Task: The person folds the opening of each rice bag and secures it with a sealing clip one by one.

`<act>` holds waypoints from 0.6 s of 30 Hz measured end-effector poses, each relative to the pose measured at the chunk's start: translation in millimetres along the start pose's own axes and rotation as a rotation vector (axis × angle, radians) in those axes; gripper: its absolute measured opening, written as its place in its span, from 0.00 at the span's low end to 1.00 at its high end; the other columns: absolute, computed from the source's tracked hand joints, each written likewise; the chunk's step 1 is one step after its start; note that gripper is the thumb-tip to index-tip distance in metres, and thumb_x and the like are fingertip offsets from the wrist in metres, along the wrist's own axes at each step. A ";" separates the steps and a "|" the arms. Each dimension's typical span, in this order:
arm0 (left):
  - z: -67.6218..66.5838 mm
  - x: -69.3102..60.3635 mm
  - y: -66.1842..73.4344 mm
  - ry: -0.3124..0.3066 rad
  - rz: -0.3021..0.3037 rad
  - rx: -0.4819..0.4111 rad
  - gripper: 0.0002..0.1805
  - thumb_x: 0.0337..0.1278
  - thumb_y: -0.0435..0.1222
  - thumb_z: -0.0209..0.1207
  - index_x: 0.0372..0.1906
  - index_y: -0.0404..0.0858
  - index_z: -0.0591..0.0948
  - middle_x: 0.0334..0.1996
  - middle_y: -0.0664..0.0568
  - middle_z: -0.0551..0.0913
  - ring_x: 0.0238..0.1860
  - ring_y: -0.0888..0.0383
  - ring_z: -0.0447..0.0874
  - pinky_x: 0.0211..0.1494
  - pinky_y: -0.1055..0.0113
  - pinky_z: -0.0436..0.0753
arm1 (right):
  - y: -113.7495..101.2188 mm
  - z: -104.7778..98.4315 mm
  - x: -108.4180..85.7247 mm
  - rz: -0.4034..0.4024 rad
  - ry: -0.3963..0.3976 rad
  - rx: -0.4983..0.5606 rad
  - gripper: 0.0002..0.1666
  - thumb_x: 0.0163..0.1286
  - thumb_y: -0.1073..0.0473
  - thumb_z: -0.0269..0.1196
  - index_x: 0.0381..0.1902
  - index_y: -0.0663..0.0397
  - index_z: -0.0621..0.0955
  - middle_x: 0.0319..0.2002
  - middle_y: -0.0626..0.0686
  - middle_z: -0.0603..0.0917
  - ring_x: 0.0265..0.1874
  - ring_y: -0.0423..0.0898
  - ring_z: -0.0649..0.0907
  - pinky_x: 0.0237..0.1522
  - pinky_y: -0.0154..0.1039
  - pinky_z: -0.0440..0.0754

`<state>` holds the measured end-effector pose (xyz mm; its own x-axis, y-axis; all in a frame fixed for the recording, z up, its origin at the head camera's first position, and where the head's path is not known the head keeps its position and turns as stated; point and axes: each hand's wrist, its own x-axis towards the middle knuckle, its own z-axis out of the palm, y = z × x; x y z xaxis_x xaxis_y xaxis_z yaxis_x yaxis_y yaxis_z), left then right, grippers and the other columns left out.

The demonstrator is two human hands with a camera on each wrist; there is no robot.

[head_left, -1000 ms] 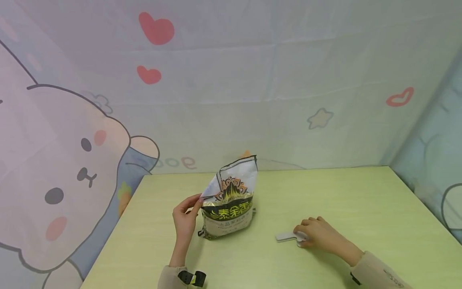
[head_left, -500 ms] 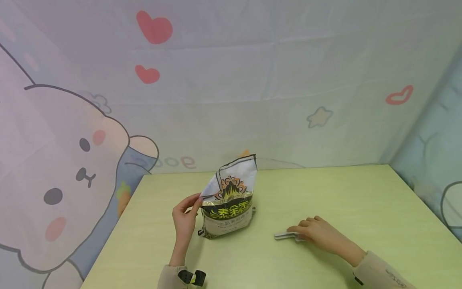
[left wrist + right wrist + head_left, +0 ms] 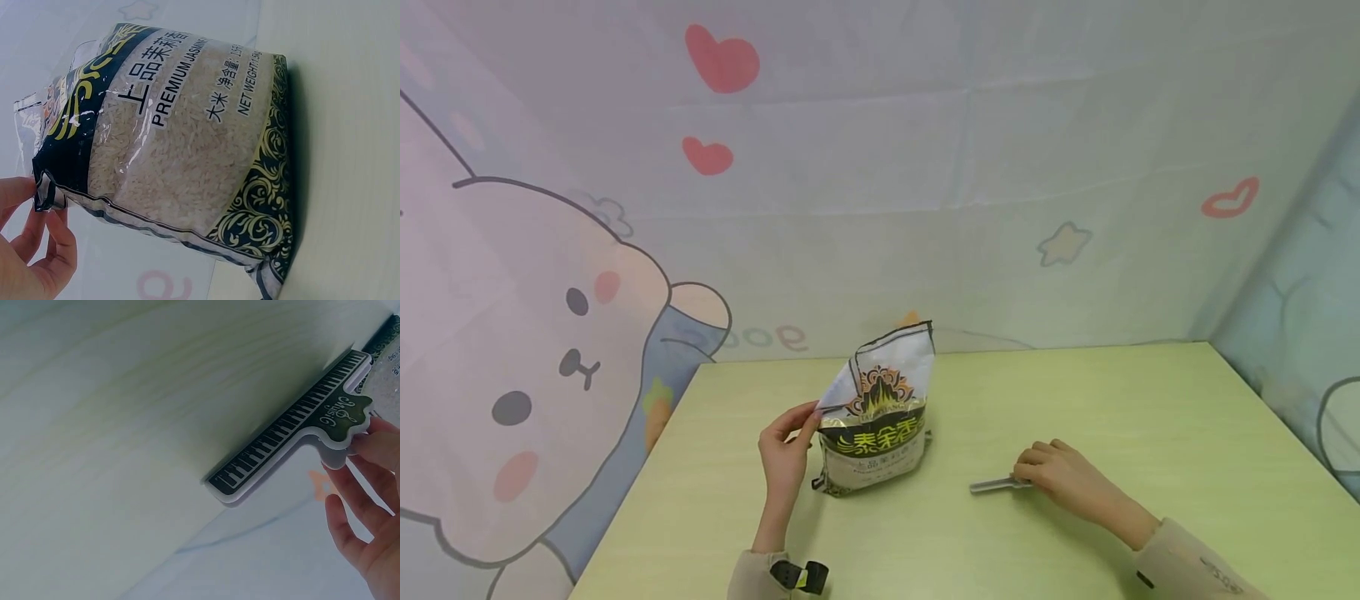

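A bag of jasmine rice [image 3: 876, 442] stands on the table, its loose white top leaning up to the right. My left hand [image 3: 785, 450] pinches the bag's left edge at mid-height; in the left wrist view, rice grains show through the clear front of the rice bag [image 3: 169, 150]. To the right of the bag, my right hand [image 3: 1063, 483] grips a piano-key sheet music clip [image 3: 996, 485] by its handle. The right wrist view shows the clip [image 3: 287, 428] with its long keyboard-printed side at the table surface. Thumb and fingers [image 3: 375, 447] lie at its "Music" tab.
The light yellow-green table [image 3: 1112, 400] reaches back to a printed cloth backdrop [image 3: 865, 192] with hearts and a bear. A watch-like black band [image 3: 799, 577] sits at the left sleeve.
My right hand has tipped the clip from lying flatter to standing edge-on, so its narrow side now faces the head view. My left hand and the rice bag have stayed put.
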<state>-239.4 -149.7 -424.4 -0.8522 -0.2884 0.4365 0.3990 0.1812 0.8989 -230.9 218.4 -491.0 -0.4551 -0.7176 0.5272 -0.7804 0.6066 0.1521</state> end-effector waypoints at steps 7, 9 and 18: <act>0.3 -0.1 -0.6 -0.005 -0.002 0.000 0.07 0.48 0.26 0.60 0.34 0.28 0.83 0.29 0.35 0.82 0.25 0.70 0.77 0.19 0.77 0.74 | 5.1 4.0 -2.2 0.004 0.019 -0.002 0.06 0.56 0.62 0.62 0.29 0.43 0.79 0.29 0.41 0.81 0.30 0.38 0.75 0.28 0.31 0.68; 0.1 0.3 -0.4 -0.002 -0.007 0.000 0.07 0.48 0.26 0.60 0.34 0.28 0.83 0.29 0.35 0.82 0.25 0.70 0.76 0.19 0.77 0.74 | 5.1 3.5 -1.4 0.014 0.018 0.000 0.07 0.54 0.62 0.64 0.30 0.43 0.80 0.29 0.41 0.80 0.30 0.38 0.75 0.28 0.32 0.69; -0.2 -0.1 -0.2 -0.001 -0.003 0.011 0.07 0.48 0.26 0.59 0.34 0.27 0.82 0.29 0.35 0.82 0.25 0.70 0.77 0.19 0.77 0.74 | 4.1 4.0 0.1 0.046 0.012 0.002 0.16 0.41 0.54 0.72 0.32 0.41 0.81 0.30 0.39 0.81 0.31 0.37 0.75 0.29 0.33 0.71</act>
<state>-239.3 -149.9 -424.6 -0.8538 -0.2880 0.4337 0.3927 0.1907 0.8997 -235.9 219.5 -493.7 -0.4851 -0.6847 0.5439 -0.7597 0.6380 0.1255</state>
